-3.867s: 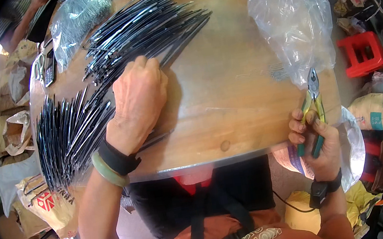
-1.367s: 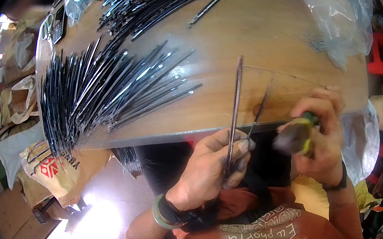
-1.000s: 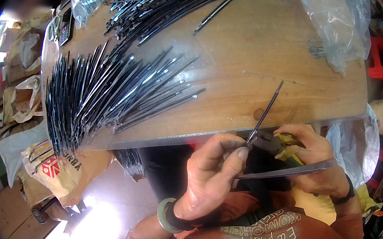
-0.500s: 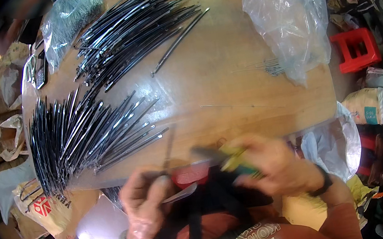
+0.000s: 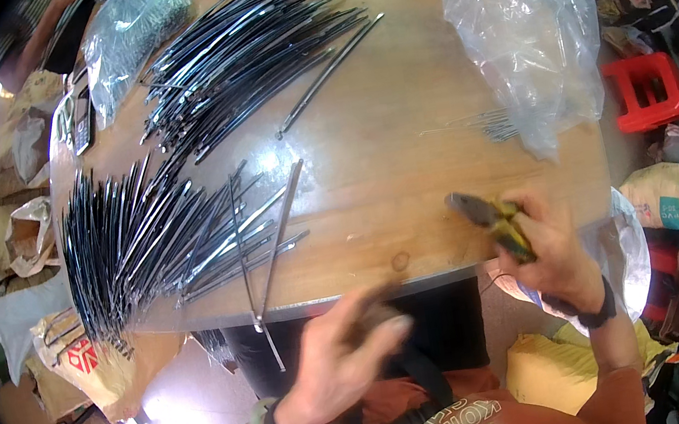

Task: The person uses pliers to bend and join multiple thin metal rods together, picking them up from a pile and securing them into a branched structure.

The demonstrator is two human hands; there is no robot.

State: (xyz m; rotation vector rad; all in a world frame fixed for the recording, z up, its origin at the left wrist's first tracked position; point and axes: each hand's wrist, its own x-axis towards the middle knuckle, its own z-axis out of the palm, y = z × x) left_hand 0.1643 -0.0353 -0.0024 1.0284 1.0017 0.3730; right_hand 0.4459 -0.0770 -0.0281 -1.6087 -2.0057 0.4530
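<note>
My right hand (image 5: 551,246) is closed around pliers (image 5: 492,220) with dark jaws and yellow-and-dark handles, held over the table's near right part. My left hand (image 5: 347,347) is in front of the near edge, blurred, its index finger and thumb stretched out to the right with nothing visible between them. To its left, two slim dark rods (image 5: 279,231) meet in a narrow V at the table edge, and a short shiny piece (image 5: 272,349) hangs below the edge. Several more dark rods form a fanned pile (image 5: 129,243) at the left.
Another rod pile (image 5: 246,59) lies at the back, with a single rod (image 5: 328,78) beside it. Thin wires (image 5: 498,125) lie by a clear plastic bag (image 5: 528,35). A filled clear bag (image 5: 133,36) and a phone-like device (image 5: 83,123) are at the back left. A red stool (image 5: 646,91) stands right.
My left hand has let go of the rod piece, now at the table edge, and moved right. My right hand has moved right with the pliers. The thin wire at mid-table is no longer visible there.
</note>
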